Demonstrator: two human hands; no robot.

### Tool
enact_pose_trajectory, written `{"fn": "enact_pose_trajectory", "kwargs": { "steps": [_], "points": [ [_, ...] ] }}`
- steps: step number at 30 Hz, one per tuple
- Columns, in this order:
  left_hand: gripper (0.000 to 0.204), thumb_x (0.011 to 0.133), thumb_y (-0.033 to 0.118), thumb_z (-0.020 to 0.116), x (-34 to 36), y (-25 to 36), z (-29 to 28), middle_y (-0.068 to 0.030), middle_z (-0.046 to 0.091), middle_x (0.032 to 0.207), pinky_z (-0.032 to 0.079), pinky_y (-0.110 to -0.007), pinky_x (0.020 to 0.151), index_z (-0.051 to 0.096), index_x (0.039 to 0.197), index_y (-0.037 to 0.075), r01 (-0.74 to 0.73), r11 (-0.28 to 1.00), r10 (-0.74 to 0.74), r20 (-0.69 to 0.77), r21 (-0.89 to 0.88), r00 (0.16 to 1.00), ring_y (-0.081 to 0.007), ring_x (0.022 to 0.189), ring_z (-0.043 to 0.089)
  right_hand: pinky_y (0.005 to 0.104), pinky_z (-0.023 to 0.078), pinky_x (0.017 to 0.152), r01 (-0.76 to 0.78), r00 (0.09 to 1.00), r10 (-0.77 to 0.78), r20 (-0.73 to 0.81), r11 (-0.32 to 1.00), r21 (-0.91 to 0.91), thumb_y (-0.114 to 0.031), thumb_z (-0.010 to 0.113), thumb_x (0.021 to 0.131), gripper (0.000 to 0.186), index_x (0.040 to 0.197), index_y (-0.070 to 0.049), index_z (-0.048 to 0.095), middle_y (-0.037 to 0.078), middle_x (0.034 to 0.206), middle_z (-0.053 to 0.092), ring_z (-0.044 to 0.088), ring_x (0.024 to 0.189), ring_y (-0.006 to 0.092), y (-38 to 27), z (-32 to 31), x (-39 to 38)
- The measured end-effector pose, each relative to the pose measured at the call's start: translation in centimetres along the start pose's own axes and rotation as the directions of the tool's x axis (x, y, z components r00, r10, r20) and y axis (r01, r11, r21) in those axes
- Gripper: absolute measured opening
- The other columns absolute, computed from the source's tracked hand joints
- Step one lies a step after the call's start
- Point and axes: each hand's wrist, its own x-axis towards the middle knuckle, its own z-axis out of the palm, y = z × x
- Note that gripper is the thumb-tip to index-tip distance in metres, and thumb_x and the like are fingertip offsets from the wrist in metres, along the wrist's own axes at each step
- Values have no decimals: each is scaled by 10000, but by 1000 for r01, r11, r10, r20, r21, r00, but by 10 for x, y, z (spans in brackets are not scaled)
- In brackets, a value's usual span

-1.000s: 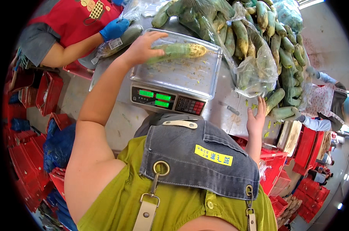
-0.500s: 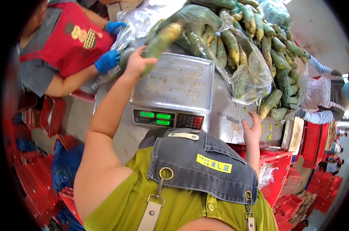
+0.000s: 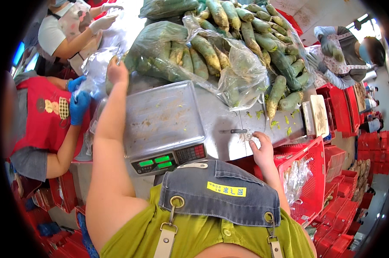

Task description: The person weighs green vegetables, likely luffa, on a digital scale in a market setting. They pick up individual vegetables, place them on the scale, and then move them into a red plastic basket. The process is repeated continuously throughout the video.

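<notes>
My left hand (image 3: 117, 72) reaches past the far left corner of a digital weighing scale (image 3: 166, 118), beside clear plastic bags (image 3: 97, 62). Its fingers are curled; what they hold, if anything, I cannot make out. The scale's metal pan bears only dirt and leaf scraps, and its display glows green. Over the table's near edge, my right hand (image 3: 263, 151) is open with nothing in it. Just beyond it lies a small knife (image 3: 238, 131) with a dark handle. Green radishes (image 3: 205, 51) with pale tips are heaped behind the scale, some inside a clear green-tinted bag (image 3: 153, 43).
A co-worker in a red apron (image 3: 44, 116) and blue gloves handles plastic at the left; a person in white gloves (image 3: 104, 21) stands beyond. Another person (image 3: 338, 56) works at the far right. A red crate (image 3: 312, 180) with clear plastic stands by my right arm.
My left hand, which held a green radish above the scale, has moved left toward the plastic bags. The view has shifted too. My right hand stays open.
</notes>
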Motion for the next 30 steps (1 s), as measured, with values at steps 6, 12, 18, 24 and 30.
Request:
{"fn": "enact_pose_trajectory", "kwargs": {
  "steps": [6,12,18,24,30],
  "points": [
    [421,799,346,659,-86,230,56,-164,645,1053,467,-355,839,620,1049,10,264,884,78,679,-385,730,-285,971,614,367,468,798,-70,998,69,13,990,126,-147,629,810,146,762,-11,651,127,894,662,596,895,296,12,3,-1],
    [825,710,354,754,-126,296,164,-224,561,1191,456,-396,901,336,1282,-70,703,710,-447,747,-38,493,-346,1063,571,370,483,767,-98,995,95,22,978,185,-159,634,814,139,838,-25,658,137,891,658,608,866,300,9,8,-14],
    [544,724,264,712,-76,277,53,-118,616,982,519,-341,735,519,1143,-26,976,-166,39,988,-143,151,-232,861,615,353,495,692,-189,982,178,64,951,246,-160,635,816,148,886,-32,661,144,872,649,614,808,286,30,6,-37],
    [685,643,159,710,-95,187,-150,-87,584,1102,442,-292,885,478,1260,-25,812,382,402,870,-442,284,-178,999,569,302,479,716,-142,987,120,107,964,226,-153,636,834,172,909,0,657,133,838,660,626,771,216,47,17,-22],
    [684,588,93,716,-112,96,-205,-125,599,1055,421,-329,899,525,1243,40,16,931,342,884,-366,319,-240,986,547,368,467,769,4,977,-57,207,969,245,-194,629,816,198,937,-38,634,156,932,638,596,883,327,-9,19,39]
  ]
}}
